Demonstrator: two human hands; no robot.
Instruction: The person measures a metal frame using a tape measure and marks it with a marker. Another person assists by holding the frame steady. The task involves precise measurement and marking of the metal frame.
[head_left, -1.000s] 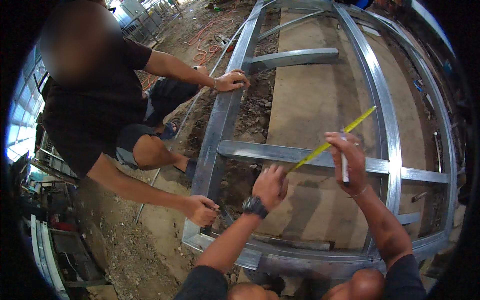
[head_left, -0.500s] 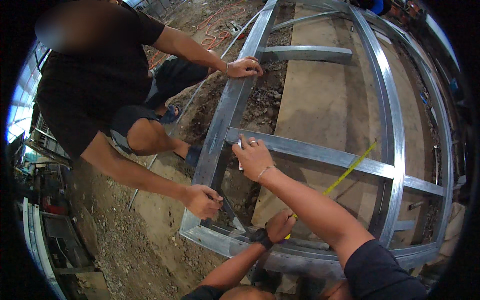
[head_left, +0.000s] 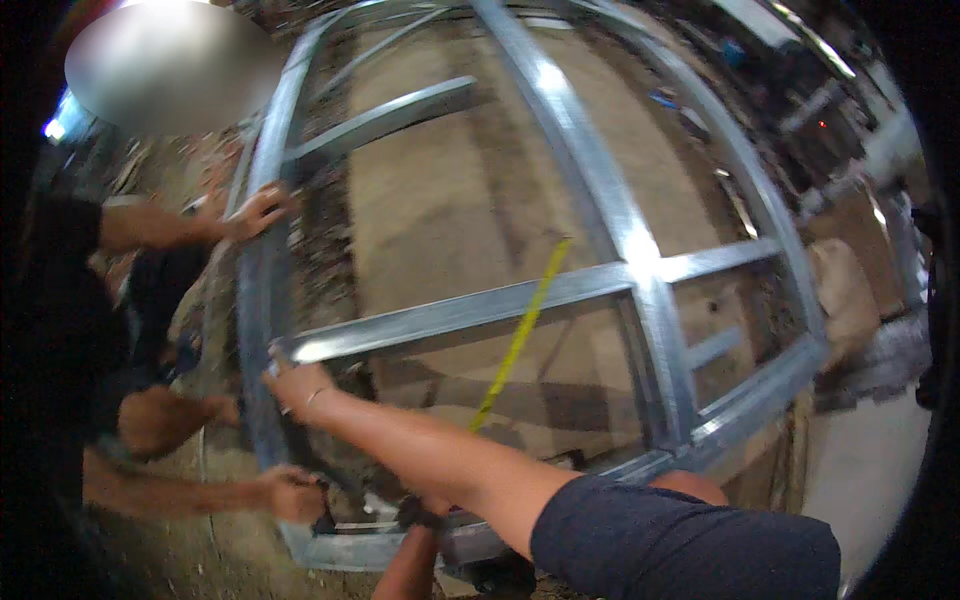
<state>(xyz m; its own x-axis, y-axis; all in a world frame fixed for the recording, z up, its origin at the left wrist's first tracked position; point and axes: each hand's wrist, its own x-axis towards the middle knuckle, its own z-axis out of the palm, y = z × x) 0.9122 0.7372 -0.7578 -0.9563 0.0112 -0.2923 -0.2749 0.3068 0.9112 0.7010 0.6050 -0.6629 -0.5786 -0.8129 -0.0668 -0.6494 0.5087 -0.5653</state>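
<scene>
My right hand [head_left: 297, 385] is closed at the left end of a metal crossbar [head_left: 450, 315], where it meets the long side beam [head_left: 262, 300]. A thin white pen-like thing [head_left: 274, 370] shows at its fingers, blurred. My left hand [head_left: 437, 503], below my right forearm, is mostly hidden; a dark watch is on its wrist. A yellow tape measure's blade [head_left: 520, 340] slants up from near that hand, past the crossbar. The blade's lower end and case are hidden by my forearm.
At left a co-worker in dark clothes crouches, one hand [head_left: 265, 210] on the side beam and the other [head_left: 297, 497] by the frame's near corner. A thick metal beam [head_left: 600, 190] crosses the frame. Tan boards [head_left: 420, 190] lie beneath, and a pale sack [head_left: 845, 300] stands right.
My view has turned, so the frame appears shifted left and tilted. My right hand remains by the crossbar's left end. The co-worker's nearer hand has moved toward the near corner.
</scene>
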